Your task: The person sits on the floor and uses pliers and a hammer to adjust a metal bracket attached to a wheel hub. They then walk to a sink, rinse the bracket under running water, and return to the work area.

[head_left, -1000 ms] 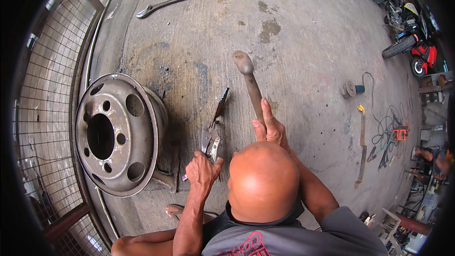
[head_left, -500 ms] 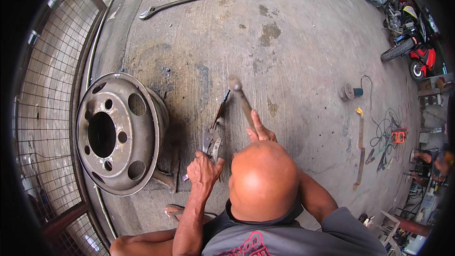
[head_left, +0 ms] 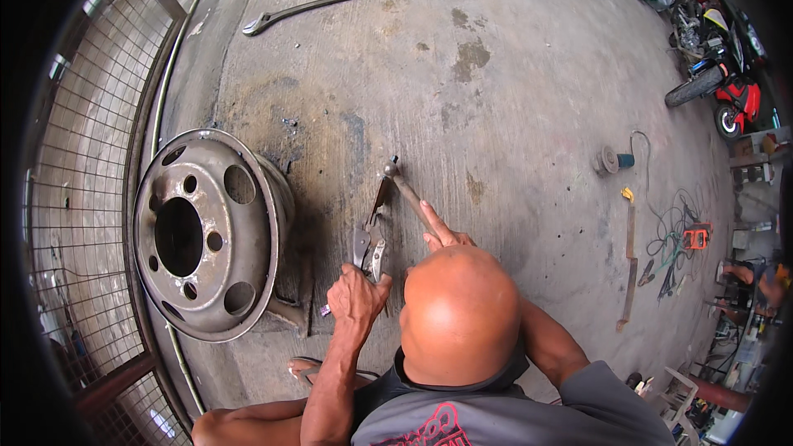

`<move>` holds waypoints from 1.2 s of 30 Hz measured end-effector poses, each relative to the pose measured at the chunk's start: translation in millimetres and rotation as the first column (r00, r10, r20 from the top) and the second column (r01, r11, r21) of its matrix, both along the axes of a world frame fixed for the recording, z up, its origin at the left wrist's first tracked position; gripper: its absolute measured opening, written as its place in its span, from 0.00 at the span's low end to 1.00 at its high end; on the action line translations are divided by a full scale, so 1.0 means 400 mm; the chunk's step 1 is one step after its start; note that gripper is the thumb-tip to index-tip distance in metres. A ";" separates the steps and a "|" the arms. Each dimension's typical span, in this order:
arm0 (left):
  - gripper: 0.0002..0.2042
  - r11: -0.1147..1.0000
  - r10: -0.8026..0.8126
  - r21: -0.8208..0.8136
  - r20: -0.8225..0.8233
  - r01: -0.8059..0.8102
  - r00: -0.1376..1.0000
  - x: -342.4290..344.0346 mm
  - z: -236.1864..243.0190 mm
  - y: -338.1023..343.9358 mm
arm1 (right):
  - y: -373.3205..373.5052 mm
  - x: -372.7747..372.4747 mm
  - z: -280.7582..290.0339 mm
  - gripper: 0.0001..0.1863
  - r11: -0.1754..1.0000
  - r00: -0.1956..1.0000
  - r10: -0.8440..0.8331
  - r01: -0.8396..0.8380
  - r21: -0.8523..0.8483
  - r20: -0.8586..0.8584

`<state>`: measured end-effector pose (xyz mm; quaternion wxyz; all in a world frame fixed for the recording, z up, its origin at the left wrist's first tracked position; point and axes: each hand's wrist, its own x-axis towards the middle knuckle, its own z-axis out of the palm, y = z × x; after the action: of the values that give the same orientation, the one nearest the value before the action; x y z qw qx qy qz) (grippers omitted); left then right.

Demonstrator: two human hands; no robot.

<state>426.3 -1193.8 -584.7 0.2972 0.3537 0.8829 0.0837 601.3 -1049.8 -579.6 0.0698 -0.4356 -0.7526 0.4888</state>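
Observation:
My left hand (head_left: 355,293) is closed round the handles of silver locking pliers (head_left: 368,246). Their jaws clamp a narrow dark metal piece (head_left: 380,198) that points away from me, just above the concrete. In my right hand (head_left: 448,234) is a hammer (head_left: 408,193), its handle running up and left. The rounded head of the hammer is at the far end of the metal piece; whether it touches I cannot tell. The fingers of that hand are partly hidden behind my head in this view. A large steel wheel rim (head_left: 263,206) stands left of the pliers.
An adjustable wrench (head_left: 301,12) lies at the far left. On the right are an angle grinder (head_left: 613,160), a long rusty metal strip (head_left: 629,256), tangled cables (head_left: 673,235) and an orange box (head_left: 696,236). Motorcycles (head_left: 706,83) stand far right; a mesh fence (head_left: 91,165) borders the left.
The hammer has swung down and left, its head now at the tip of the metal piece. My left hand and the pliers have stayed nearly still.

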 end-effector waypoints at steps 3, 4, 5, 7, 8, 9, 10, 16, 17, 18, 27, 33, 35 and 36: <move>0.30 0.999 0.016 -0.049 0.016 -0.015 1.000 -0.006 -0.005 -0.019 | 0.024 -0.052 0.086 0.41 1.000 0.988 -0.007 0.011 -0.027 0.152; 0.30 0.999 0.018 -0.046 0.020 -0.017 1.000 -0.005 -0.003 -0.017 | 0.024 -0.054 0.085 0.41 0.995 0.998 -0.022 0.016 0.103 0.060; 0.30 0.999 0.020 -0.044 0.025 -0.019 1.000 -0.005 0.002 -0.014 | 0.025 -0.054 0.085 0.41 0.973 0.999 -0.025 0.032 0.229 -0.034; 0.30 0.999 0.024 -0.048 0.028 -0.023 0.999 -0.005 0.005 -0.010 | 0.034 -0.055 0.076 0.40 0.902 0.979 0.010 0.080 0.425 -0.205; 0.30 0.998 0.026 -0.055 0.027 -0.024 0.999 -0.004 0.006 -0.008 | 0.038 -0.056 0.067 0.39 0.851 0.957 0.042 0.116 0.513 -0.286; 0.30 0.998 0.027 -0.061 0.027 -0.025 0.999 -0.004 0.006 -0.007 | 0.024 -0.042 0.023 0.39 0.873 0.964 0.051 0.084 0.481 -0.261; 0.30 0.999 0.016 -0.043 0.034 -0.014 0.999 0.001 0.006 -0.003 | 0.001 -0.018 -0.023 0.38 0.890 0.971 0.055 0.058 0.453 -0.232; 0.30 1.000 0.024 -0.005 0.020 -0.024 1.000 -0.014 0.008 -0.006 | 0.012 -0.030 0.036 0.38 0.998 0.984 0.000 0.011 -0.065 0.176; 0.30 1.000 0.024 -0.005 0.030 -0.024 0.999 -0.013 0.005 -0.011 | 0.001 -0.044 0.054 0.38 0.998 0.994 -0.026 0.019 0.065 0.107; 0.30 1.000 0.025 -0.006 0.040 -0.025 0.999 -0.012 0.002 -0.019 | -0.006 -0.050 0.059 0.38 0.981 0.999 -0.041 0.033 0.193 0.035; 0.33 0.999 0.041 -0.014 0.031 -0.040 0.999 -0.020 0.023 -0.006 | 0.021 -0.056 -0.005 0.39 0.992 0.939 0.039 0.004 -0.123 0.342; 0.34 0.984 0.116 -0.153 0.149 -0.093 0.982 -0.064 0.092 0.034 | 0.011 -0.100 0.049 0.35 0.960 0.997 -0.051 0.063 0.274 -0.049; 0.34 0.976 0.145 -0.189 0.171 -0.112 0.975 -0.078 0.121 0.048 | 0.032 -0.115 0.067 0.36 0.942 0.990 -0.055 0.094 0.321 -0.129; 0.34 0.973 0.154 -0.197 0.180 -0.117 0.972 -0.093 0.135 0.055 | 0.037 -0.121 0.069 0.36 0.933 0.984 -0.055 0.111 0.342 -0.169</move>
<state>389.0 -1171.9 -530.7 0.4069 0.2534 0.8759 0.0557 553.1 -1035.0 -551.9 0.2256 -0.4078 -0.8007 0.3765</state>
